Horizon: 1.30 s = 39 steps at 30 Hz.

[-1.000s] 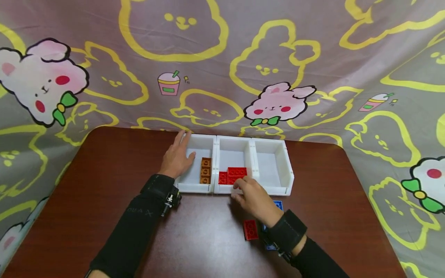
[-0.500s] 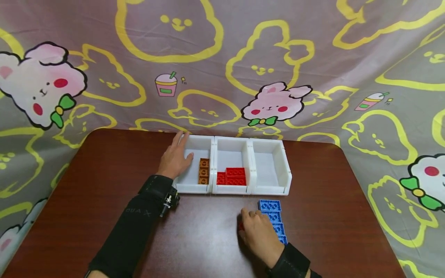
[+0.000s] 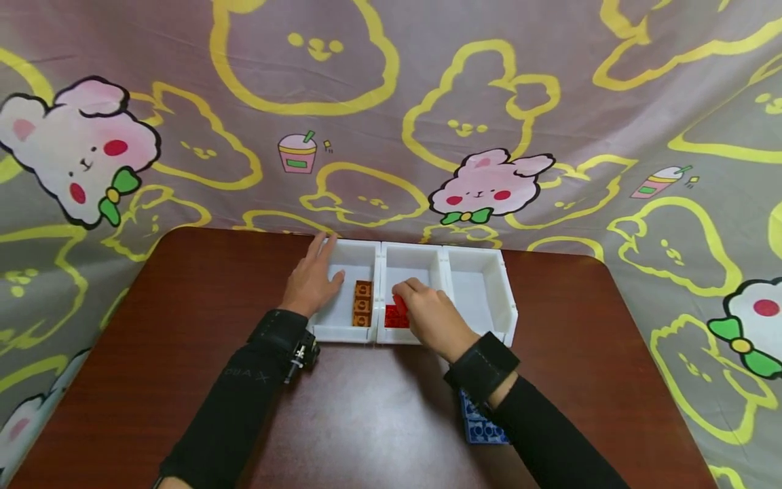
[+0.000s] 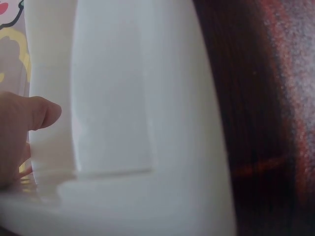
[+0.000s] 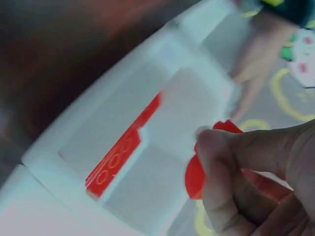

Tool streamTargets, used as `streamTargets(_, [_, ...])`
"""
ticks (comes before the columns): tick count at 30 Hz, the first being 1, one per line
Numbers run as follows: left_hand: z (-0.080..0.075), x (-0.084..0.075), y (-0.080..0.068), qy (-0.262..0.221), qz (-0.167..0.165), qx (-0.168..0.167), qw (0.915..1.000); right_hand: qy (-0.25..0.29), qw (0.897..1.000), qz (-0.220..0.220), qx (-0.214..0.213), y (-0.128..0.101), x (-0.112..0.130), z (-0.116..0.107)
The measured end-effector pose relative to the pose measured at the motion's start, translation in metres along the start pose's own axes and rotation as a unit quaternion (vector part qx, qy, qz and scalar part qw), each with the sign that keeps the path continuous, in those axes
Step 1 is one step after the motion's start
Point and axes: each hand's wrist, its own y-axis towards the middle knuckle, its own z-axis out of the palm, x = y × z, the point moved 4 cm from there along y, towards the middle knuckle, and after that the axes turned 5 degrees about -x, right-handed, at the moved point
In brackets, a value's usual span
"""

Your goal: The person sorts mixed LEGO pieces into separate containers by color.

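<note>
On the brown table (image 3: 183, 326) stands a white three-compartment tray (image 3: 507, 305). The left hand (image 3: 311, 282), fingers straight, rests on its left wall. The right hand (image 3: 427, 316) pinches a red brick (image 3: 400, 303) over the middle compartment; the right wrist view shows it gripped at the fingertips (image 5: 216, 147), though its long axis is hidden. Red bricks (image 3: 392, 317) lie below; the brown bricks' (image 3: 363, 303) row runs front to back.

R hand (image 3: 427, 316) holds red brick (image 3: 400, 303) over mid bin (image 3: 411, 257); L hand (image 3: 311, 282) on left bin (image 3: 357, 252).
</note>
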Motion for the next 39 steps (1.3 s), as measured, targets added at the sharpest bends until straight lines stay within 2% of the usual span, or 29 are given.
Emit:
streamTargets(3, [0.001, 0.0, 0.0, -0.005, -0.001, 0.0, 1.0, -0.009, 1.0, 0.004, 0.003, 0.018, -0.01, 0.015])
streamTargets(5, [0.001, 0.001, 0.0, -0.006, -0.003, 0.002, 1.0, -0.004, 1.0, 0.023, 0.015, 0.027, -0.017, 0.025])
streamTargets(11, [0.001, 0.001, 0.0, -0.011, -0.004, 0.005, 0.9999, 0.056, 0.992, 0.091, 0.062, 0.04, -0.034, 0.044])
streamTargets(16, [0.003, 0.0, 0.0, -0.012, -0.002, 0.003, 0.9999, 0.102, 0.984, 0.107, 0.096, 0.042, -0.046, 0.054])
streamTargets(20, [0.002, 0.001, 0.0, -0.012, 0.003, -0.003, 0.9999, 0.133, 0.978, 0.129, 0.093, 0.042, -0.052, 0.057])
streamTargets(25, [0.002, 0.002, -0.001, -0.01, 0.007, -0.008, 0.9999, 0.135, 0.974, 0.162, 0.077, 0.046, -0.054, 0.058])
streamTargets(32, [0.002, 0.002, -0.002, -0.008, 0.001, -0.005, 1.0, 0.13, 0.963, 0.202, 0.12, 0.052, -0.059, 0.066])
streamTargets(39, [0.0, 0.001, -0.002, -0.006, -0.001, -0.003, 1.0, 0.153, 0.953, 0.225, 0.132, 0.052, -0.061, 0.068])
